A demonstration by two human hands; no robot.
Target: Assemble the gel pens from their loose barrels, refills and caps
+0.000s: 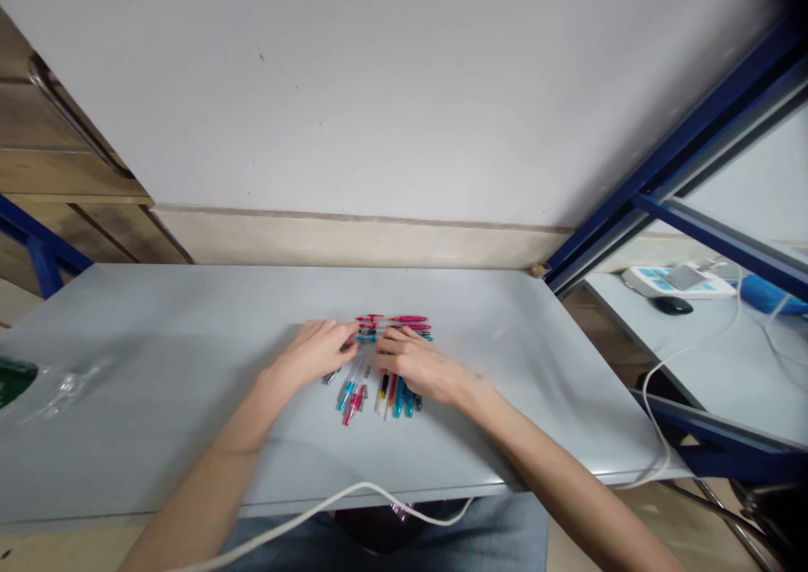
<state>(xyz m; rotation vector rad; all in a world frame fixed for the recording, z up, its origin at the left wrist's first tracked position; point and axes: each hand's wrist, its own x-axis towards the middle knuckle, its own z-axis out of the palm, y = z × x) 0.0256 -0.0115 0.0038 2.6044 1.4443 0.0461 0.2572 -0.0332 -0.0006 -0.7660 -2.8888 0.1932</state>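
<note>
Several pens and pen parts lie on the grey table between my two hands. My left hand (pixel 321 350) is closed, thumb and fingers pinched at the left end of a teal pen (pixel 366 337). From the right, my right hand (pixel 420 365) has its fingers curled down over the same pen; what its fingertips grip is partly hidden. Beyond the hands, pink pens (pixel 409 319) lie crosswise in a row. Nearer me are a pink pen piece (pixel 354 407), a teal piece (pixel 344 396), clear tubes and refills, and blue barrels (pixel 400 399) partly under my right hand.
The table (pixel 189 370) backs onto a white wall. A clear plastic bag with something green (pixel 18 380) lies at the left edge. A white cable (pixel 366 486) crosses the front edge. Blue frame bars (pixel 619 193) rise at right, beyond them a mouse (pixel 672 305) and a white device (pixel 678 280).
</note>
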